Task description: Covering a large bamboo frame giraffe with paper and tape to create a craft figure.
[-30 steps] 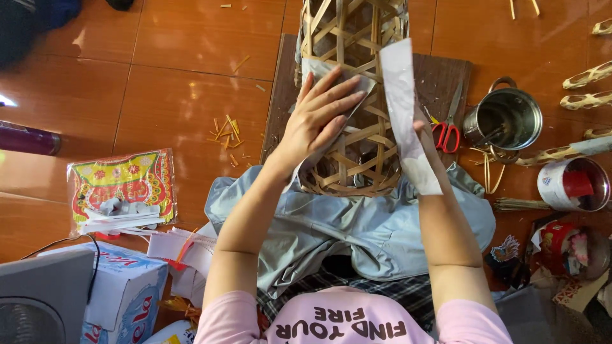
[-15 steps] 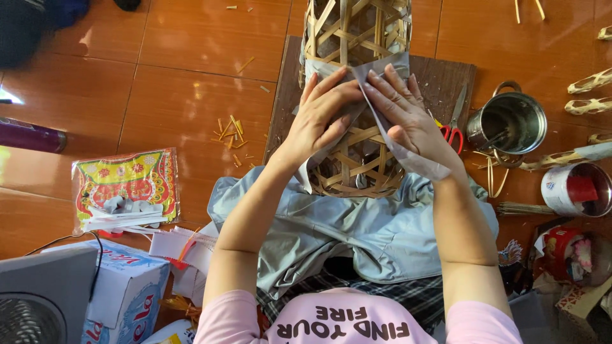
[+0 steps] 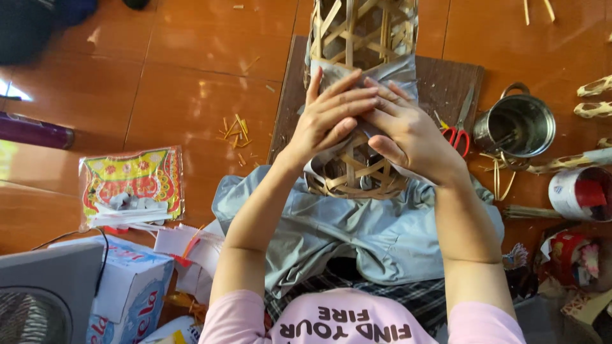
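A woven bamboo frame, open-lattice and tube-shaped, stands on a dark board over my lap. A grey paper sheet is wrapped around its middle. My left hand lies flat on the paper with fingers spread toward the right. My right hand presses the same sheet from the right, its fingertips meeting the left hand's. Both hands cover most of the paper band. The frame's round lower rim shows below my hands.
Red-handled scissors lie on the board right of the frame. A metal pot, a tape roll and bamboo strips sit at right. A colourful packet, a box and a fan lie at left. Grey cloth covers my lap.
My right hand brought the loose paper strip from the frame's right side across its front. Both hands now press the paper together on the frame.
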